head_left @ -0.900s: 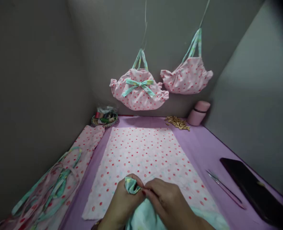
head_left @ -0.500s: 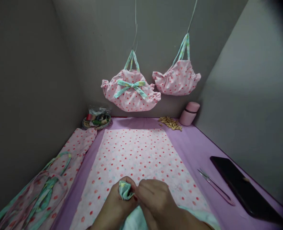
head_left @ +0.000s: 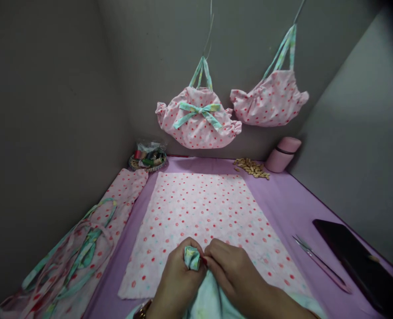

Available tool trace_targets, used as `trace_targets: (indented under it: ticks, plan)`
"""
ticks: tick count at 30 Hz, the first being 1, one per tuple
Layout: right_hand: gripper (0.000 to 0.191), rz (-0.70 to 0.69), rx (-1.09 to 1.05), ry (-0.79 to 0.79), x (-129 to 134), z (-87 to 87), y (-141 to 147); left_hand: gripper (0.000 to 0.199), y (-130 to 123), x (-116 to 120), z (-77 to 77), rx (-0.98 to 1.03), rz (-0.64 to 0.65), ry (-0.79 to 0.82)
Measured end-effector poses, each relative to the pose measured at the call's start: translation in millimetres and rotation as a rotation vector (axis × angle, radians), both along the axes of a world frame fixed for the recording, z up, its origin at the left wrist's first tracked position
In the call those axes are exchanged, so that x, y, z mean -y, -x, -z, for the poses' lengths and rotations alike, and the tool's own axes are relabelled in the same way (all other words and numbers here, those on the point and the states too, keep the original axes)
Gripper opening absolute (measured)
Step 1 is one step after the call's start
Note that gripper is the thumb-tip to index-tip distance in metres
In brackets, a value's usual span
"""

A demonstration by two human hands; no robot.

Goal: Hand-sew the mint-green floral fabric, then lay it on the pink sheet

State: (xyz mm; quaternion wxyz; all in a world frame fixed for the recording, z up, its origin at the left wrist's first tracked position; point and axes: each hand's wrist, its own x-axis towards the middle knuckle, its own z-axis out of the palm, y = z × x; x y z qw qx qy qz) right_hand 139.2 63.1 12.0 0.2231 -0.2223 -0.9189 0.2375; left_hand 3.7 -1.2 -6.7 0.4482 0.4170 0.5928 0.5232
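Mint-green gathered cloth (head_left: 206, 297) trails from your clenched left hand (head_left: 179, 271) to bottom centre; your right hand (head_left: 233, 268) pinches alongside, contents hidden.

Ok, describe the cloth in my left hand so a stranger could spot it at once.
Start at the purple-covered table, then find the pink, red-dotted cloth spread across its middle. Over that cloth's near part, the left hand, right hand beside it, grips bunched mint-green fabric, a tuft poking out. Mint with yellow patches, without visible red dots, it stands apart from the pink cloth.
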Motion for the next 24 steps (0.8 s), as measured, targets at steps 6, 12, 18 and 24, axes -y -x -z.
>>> trace_targets:
  ticks: [6, 12, 18, 24]
  plan:
    - [0.024, 0.087, -0.109, 0.246, 2, -5.0, 3, 0.015, -3, 2, -6.7, 0.117, 0.069, 0.002]
    - [0.026, 0.131, -0.184, 0.378, 3, -0.8, 10, 0.025, -1, -1, -4.4, 0.101, 0.087, -0.025]
    - [0.024, 0.088, -0.358, 0.332, 8, -20.9, 11, 0.015, -4, 3, 0.8, -0.157, 0.094, 0.005]
    - [0.019, 0.246, -0.845, 0.749, -22, -61.2, 3, 0.021, 2, -5, 2.4, 0.168, 0.049, 0.088]
